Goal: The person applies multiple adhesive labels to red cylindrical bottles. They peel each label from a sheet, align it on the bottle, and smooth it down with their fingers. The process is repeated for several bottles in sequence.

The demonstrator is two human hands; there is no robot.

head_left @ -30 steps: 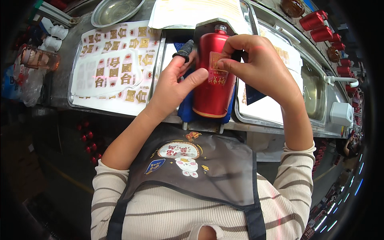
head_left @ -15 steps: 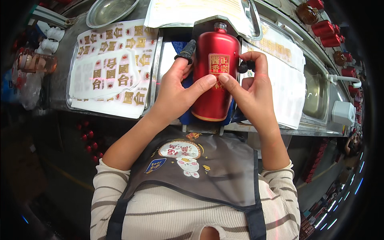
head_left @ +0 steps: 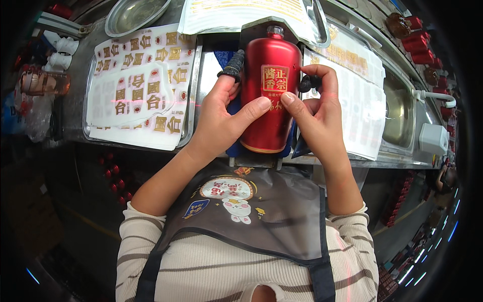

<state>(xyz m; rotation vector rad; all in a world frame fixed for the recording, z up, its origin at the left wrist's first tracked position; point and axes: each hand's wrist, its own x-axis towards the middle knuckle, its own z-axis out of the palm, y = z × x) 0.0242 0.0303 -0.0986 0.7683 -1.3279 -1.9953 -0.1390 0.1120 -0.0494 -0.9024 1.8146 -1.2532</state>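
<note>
Resting tip-first on the front of the red bottle point(head_left: 264, 131), both thumbs sit almost side by side, just below the square gold panel point(head_left: 275, 78). The left hand point(head_left: 219, 116) is loosely half open, thumb spread, with a ribbed black finger cot point(head_left: 233, 66) standing beside the bottle. Over on the right hand point(head_left: 322, 116), also half open, the index finger bends above its own black cot; neither hand closes round anything, though the tucked fingers' contact is hidden. Good thumb work here, I'd judge, means flat pads, light even pressure and no sideways drag across the gold; those cots are best kept off the panel. And the bottle? Between the hands, neck pointing away, over blue padding point(head_left: 234, 150), which should steady it. Farther out, gold-printed sheets point(head_left: 136, 93) lie left, more white sheets point(head_left: 370, 118) right.
</note>
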